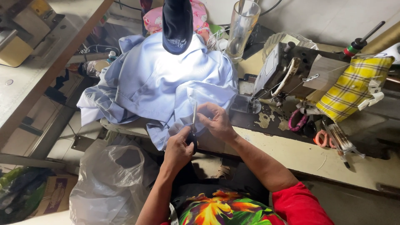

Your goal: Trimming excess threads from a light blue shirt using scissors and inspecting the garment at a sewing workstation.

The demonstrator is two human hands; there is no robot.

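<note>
Lying crumpled, pale blue shirt (162,79) (glossy folds).

This is a small tailoring workshop. A worn sewing machine (287,71) sits on a stained worktable (291,154), with a pale blue garment (158,79) heaped beside it. Scissors (329,139) and a thread spool (354,46) lie close around the machine.

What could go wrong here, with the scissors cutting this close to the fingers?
The scissors in the left hand point at the light blue shirt pinched by the right hand; a slip might nick fingertips or snip good cloth. The bunched shirt could also nudge the tall glass behind it.
</note>
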